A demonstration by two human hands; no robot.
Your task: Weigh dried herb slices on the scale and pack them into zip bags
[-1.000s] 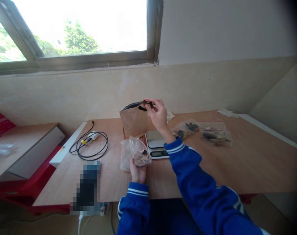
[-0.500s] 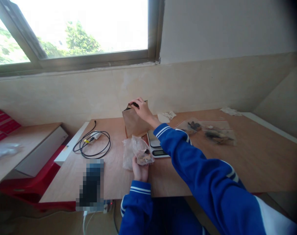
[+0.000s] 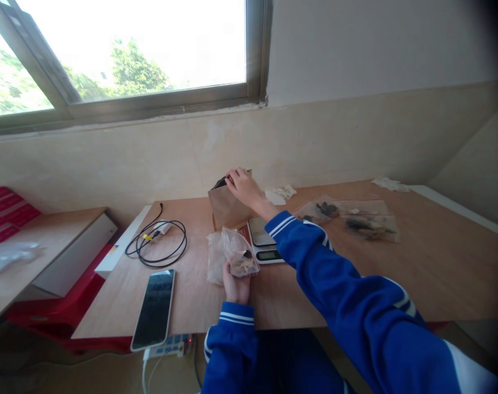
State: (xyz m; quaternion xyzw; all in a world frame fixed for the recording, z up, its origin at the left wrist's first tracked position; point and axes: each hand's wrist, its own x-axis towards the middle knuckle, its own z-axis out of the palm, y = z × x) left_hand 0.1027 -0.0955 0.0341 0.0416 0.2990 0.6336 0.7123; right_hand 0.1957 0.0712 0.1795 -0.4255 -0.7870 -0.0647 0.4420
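My left hand (image 3: 236,284) is closed under a clear zip bag (image 3: 241,257) with tan and dark dried pieces inside, near the front of the table. At the mouth of an upright brown paper bag (image 3: 228,205), my right hand (image 3: 244,186) has its fingers curled over the opening. The fingertips are partly hidden, and I cannot make out what they hold. A white kitchen scale (image 3: 269,256) lies behind and right of the zip bag, partly covered by my right sleeve.
To the right lie more clear bags (image 3: 370,227) of dark and tan pieces. On the left are a coiled black cable (image 3: 156,243) and a phone (image 3: 154,309) overhanging the front edge. White scraps (image 3: 285,192) lie near the wall, and a red stool (image 3: 60,303) stands left.
My right hand has shifted slightly right at the paper bag's mouth. The dark piece that showed in its fingers is out of sight. My left hand keeps hold of the zip bag.
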